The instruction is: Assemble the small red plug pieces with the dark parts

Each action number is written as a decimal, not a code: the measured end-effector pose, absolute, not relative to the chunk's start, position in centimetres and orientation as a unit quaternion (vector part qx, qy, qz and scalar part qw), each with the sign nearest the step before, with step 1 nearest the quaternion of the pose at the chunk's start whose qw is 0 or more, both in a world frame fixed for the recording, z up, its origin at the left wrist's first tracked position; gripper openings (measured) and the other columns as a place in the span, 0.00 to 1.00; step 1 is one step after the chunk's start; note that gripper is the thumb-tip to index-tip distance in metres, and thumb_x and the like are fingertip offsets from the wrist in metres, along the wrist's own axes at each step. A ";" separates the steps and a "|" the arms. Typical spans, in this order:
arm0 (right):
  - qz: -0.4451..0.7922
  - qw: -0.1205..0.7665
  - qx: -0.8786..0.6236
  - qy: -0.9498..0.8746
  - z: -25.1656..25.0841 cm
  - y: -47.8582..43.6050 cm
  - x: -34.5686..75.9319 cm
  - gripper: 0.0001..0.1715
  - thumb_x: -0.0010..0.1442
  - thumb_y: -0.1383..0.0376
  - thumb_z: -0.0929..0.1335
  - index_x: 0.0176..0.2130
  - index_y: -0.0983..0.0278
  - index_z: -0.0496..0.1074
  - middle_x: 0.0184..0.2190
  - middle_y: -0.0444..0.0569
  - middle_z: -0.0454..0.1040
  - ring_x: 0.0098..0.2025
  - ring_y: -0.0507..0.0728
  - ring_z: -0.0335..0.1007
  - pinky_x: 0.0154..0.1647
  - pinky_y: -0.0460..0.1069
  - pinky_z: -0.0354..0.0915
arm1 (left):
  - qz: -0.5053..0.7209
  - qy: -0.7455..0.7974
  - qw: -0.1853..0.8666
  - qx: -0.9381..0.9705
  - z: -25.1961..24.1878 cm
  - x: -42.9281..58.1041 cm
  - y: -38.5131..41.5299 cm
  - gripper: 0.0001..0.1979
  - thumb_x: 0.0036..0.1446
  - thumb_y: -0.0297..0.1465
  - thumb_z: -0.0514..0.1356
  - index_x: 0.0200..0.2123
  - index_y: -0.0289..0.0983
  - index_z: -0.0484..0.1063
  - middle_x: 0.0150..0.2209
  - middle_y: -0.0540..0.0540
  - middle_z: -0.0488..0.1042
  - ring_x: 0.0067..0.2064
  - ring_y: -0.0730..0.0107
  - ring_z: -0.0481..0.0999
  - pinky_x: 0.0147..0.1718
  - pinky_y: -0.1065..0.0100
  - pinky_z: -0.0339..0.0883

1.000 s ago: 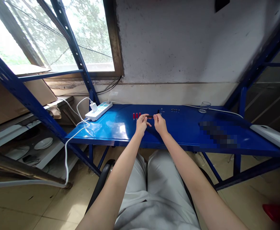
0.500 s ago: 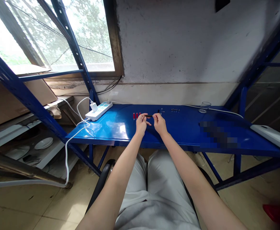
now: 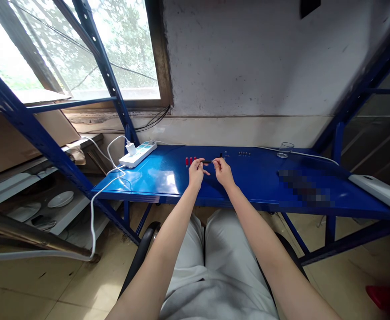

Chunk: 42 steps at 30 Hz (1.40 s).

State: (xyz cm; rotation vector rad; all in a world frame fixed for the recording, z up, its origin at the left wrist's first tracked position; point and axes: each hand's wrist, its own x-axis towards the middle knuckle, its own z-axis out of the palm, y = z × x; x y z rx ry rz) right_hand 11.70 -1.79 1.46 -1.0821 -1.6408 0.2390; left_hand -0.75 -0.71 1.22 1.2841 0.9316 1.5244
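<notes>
A short, thin dark stick, perhaps a pen barrel (image 3: 207, 162), lies level between my two hands above the blue table (image 3: 154, 178). My left hand (image 3: 196, 171) pinches its left end, with one finger stretched out below it. The fingertips of my right hand (image 3: 223, 170) are closed at its right end; a small pale bit shows there. Just beyond my left hand stand several small red pieces (image 3: 187, 162). Past my right hand lie a small black piece (image 3: 220, 155) and a small clear piece (image 3: 226, 154). Farther right is a row of tiny metallic pieces (image 3: 244, 154).
A white power strip (image 3: 138, 154) with a plugged-in charger lies at the table's left, its cable hanging over the edge. At the right are a drinking glass (image 3: 285, 150), a blurred dark object (image 3: 301, 186) and a white device (image 3: 378, 191). Blue metal posts frame both sides.
The hands and the dark stick have stayed almost in place. My right hand has shifted only very slightly; everything on the table is as before.
</notes>
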 end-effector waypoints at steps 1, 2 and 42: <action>0.101 0.549 -0.458 -0.691 1.4 -1.8 11.7 0.19 0.63 0.51 0.55 0.36 0.62 0.64 0.25 0.46 0.65 0.26 0.53 0.61 0.29 0.48 0.57 | 0.617 0.378 0.453 0.520 1.2 -0.8 -0.7 0.10 0.60 0.32 0.52 0.42 0.34 0.66 0.34 0.45 0.73 0.19 0.81 0.71 0.17 0.78 0.59; 0.101 0.550 -0.460 -0.690 1.4 -1.8 11.8 0.19 0.62 0.51 0.55 0.36 0.61 0.63 0.25 0.46 0.65 0.26 0.53 0.61 0.29 0.48 0.57 | 0.616 0.379 0.453 0.521 1.3 -0.8 -0.8 0.10 0.60 0.33 0.52 0.42 0.35 0.67 0.34 0.46 0.73 0.19 0.81 0.70 0.17 0.78 0.58; 0.354 0.520 -0.427 -0.650 2.2 -2.1 11.1 0.25 0.42 0.46 0.70 0.28 0.65 0.71 0.26 0.50 0.73 0.27 0.54 0.66 0.28 0.49 0.62 | 0.605 0.440 0.356 0.560 0.9 -1.1 -0.6 0.19 0.52 0.45 0.57 0.29 0.34 0.75 0.21 0.50 0.69 0.16 0.81 0.60 0.17 0.74 0.56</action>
